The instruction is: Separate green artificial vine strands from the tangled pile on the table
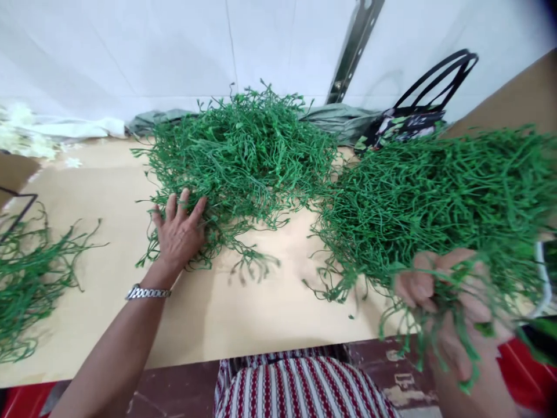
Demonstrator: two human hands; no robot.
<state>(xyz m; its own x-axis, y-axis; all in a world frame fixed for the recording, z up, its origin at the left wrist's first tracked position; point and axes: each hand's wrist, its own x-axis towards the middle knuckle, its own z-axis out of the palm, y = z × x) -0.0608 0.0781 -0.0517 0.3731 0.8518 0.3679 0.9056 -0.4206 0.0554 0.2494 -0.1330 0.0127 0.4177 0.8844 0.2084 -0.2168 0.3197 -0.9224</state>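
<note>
My left hand (180,232), with a silver watch (148,292) on its wrist, lies with spread fingers on the near left edge of a heap of thin green artificial stems (248,151). At the lower right, my right hand (452,290) is closed around a bunch of green stems (461,342) and is blurred by motion. That bunch hangs over the table's front edge, in front of a second large heap of green stems (444,197). Part of the right hand is hidden behind the stems.
More green stems (35,284) lie at the left by a dark wire frame (20,215). Pale flowers (26,133) stand at the back left. A black floral bag (404,125) rests by the wall. The beige table (261,307) ends close to my lap.
</note>
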